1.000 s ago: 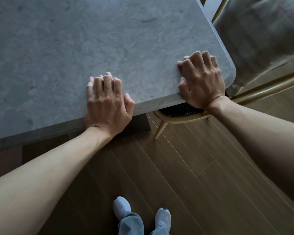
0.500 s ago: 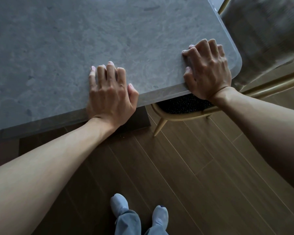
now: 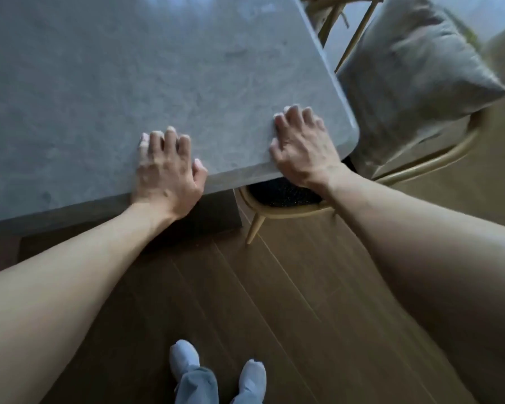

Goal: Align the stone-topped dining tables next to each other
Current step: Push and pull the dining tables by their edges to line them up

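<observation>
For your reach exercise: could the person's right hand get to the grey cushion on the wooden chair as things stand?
Probably yes. The right hand rests at the grey stone tabletop's rounded corner, and the grey cushion sits just beyond that edge on the wooden chair, with nothing visible between them.

My forearms [image 3: 70, 287] are bare to the edge of view, with no sleeves, watch or rings on my hands [image 3: 166, 173]. I wear light grey-blue trousers [image 3: 199, 386] and pale socks [image 3: 184, 355], one on each foot.
</observation>
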`<state>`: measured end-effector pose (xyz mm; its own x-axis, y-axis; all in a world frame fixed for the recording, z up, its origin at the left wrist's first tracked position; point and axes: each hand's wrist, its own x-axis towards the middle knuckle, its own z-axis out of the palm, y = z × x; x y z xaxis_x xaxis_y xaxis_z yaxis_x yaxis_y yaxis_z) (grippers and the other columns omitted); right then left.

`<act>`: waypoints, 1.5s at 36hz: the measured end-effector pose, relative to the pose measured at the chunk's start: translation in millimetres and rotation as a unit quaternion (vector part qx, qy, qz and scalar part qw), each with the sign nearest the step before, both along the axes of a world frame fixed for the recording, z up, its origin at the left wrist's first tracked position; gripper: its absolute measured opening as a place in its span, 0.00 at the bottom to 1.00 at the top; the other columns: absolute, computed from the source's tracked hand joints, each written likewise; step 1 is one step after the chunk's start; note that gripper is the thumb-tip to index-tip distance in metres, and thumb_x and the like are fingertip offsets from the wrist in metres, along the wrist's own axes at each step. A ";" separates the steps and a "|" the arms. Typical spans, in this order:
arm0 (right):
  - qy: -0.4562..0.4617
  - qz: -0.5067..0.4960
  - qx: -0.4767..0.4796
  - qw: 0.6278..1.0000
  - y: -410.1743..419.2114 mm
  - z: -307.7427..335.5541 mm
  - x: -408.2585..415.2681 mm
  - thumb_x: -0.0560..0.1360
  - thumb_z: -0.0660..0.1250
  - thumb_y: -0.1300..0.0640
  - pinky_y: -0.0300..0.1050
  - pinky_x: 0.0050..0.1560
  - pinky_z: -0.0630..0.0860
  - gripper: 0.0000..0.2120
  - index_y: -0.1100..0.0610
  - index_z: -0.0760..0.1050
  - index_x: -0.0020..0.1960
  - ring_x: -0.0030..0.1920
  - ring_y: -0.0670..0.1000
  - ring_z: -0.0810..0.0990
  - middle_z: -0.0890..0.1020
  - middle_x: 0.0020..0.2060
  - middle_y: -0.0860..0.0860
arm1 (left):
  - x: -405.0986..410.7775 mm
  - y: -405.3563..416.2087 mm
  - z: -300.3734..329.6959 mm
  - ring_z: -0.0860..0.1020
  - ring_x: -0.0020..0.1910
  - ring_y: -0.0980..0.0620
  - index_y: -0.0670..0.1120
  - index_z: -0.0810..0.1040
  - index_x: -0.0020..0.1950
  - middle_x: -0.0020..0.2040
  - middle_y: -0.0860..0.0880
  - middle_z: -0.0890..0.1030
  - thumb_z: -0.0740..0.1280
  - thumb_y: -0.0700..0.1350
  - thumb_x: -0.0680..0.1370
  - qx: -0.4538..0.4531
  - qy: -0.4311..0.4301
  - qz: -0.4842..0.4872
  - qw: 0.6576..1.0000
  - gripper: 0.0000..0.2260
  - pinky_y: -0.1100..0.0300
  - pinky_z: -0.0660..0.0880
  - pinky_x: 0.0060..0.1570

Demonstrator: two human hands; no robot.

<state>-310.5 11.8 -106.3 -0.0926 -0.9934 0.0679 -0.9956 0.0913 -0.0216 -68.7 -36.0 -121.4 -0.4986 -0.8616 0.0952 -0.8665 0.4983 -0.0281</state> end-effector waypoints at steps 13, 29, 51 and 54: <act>-0.068 0.057 0.103 0.991 11.5 221.8 -22.0 0.77 0.63 0.50 0.55 0.65 0.72 0.23 0.60 0.69 0.69 0.68 0.58 0.71 0.71 0.65 0.57 | -62.8 0.9 245.3 0.75 0.63 0.50 0.47 0.70 0.68 0.66 0.49 0.74 0.63 0.54 0.81 0.217 0.055 -0.119 0.967 0.19 0.54 0.70 0.65; -0.234 0.043 -0.030 0.971 -40.7 339.7 -92.3 0.78 0.65 0.50 0.45 0.57 0.73 0.20 0.54 0.71 0.67 0.59 0.53 0.78 0.76 0.62 0.52 | -165.6 -47.8 332.2 0.81 0.52 0.46 0.46 0.77 0.57 0.53 0.46 0.82 0.58 0.53 0.83 0.263 0.523 0.002 0.811 0.14 0.51 0.80 0.48; -0.396 0.216 -0.023 0.892 -167.8 361.7 58.3 0.77 0.68 0.56 0.43 0.52 0.71 0.15 0.60 0.76 0.61 0.54 0.54 0.81 0.83 0.55 0.55 | 8.4 -36.7 362.1 0.79 0.47 0.50 0.49 0.78 0.51 0.49 0.49 0.82 0.57 0.58 0.75 0.045 0.645 0.235 0.726 0.16 0.50 0.77 0.48; -0.411 0.262 0.003 0.873 -161.9 361.3 137.2 0.76 0.69 0.56 0.44 0.53 0.72 0.14 0.60 0.77 0.60 0.54 0.54 0.81 0.83 0.53 0.55 | 86.2 -12.0 365.3 0.78 0.45 0.50 0.50 0.77 0.48 0.48 0.48 0.80 0.57 0.57 0.75 -0.006 0.662 0.286 0.692 0.14 0.52 0.75 0.45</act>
